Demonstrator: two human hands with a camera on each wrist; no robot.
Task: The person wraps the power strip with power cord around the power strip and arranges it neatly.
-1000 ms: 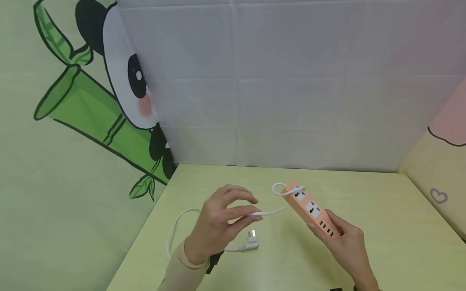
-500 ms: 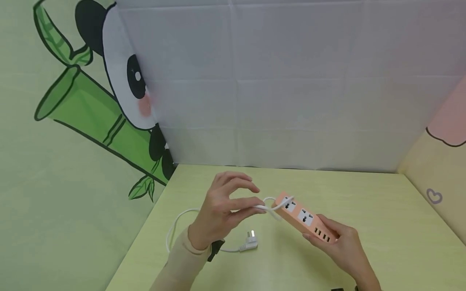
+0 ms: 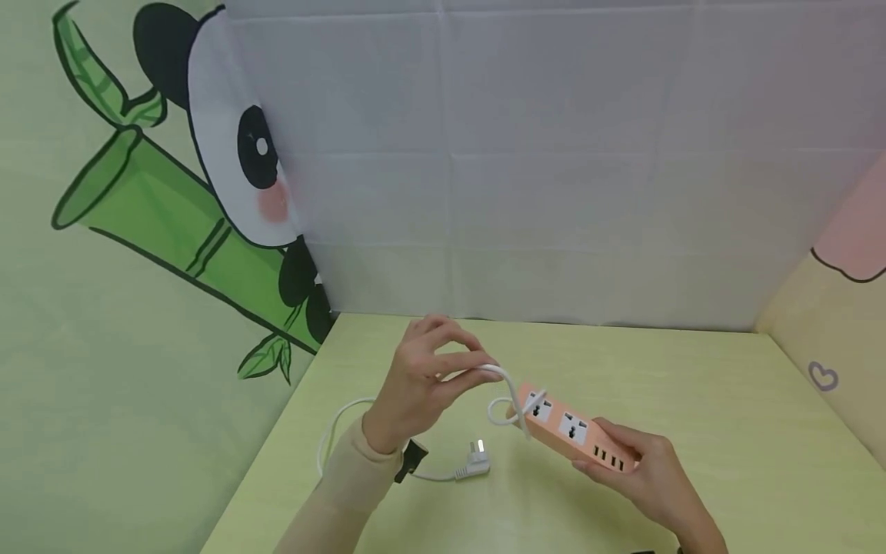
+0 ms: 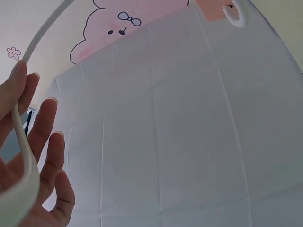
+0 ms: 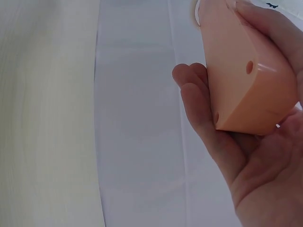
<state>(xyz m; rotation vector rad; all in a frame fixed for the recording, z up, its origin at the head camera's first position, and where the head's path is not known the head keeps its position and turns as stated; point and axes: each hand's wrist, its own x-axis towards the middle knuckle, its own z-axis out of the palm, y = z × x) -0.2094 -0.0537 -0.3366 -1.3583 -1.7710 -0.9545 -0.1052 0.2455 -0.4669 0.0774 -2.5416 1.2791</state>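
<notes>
An orange power strip (image 3: 554, 436) with two white sockets and several USB ports hangs tilted above the table in the head view. My right hand (image 3: 647, 469) grips its near right end; the right wrist view shows fingers and thumb around the strip's body (image 5: 232, 61). With thumb and forefinger, my left hand (image 3: 418, 388) pinches the white power cord (image 3: 512, 388), other fingers loosely bent. Between that hand and the strip the cord arches, and a small loop lies across the strip's far end. The cord's plug (image 3: 475, 462) rests on the table, prongs pointing away.
A pale yellow-green table (image 3: 713, 408) lies beneath both hands. More of the cord (image 3: 325, 438) curves over its left side. Behind stands a grey-white sheet (image 3: 554, 169), with a panda-and-bamboo wall (image 3: 159, 200) at left. A black wrist mount (image 3: 411, 460) sits at the left cuff.
My left hand has risen slightly with the pinched cord, which now bends into an arch. My right hand has brought the strip lower and to the left, tilting it flatter.
</notes>
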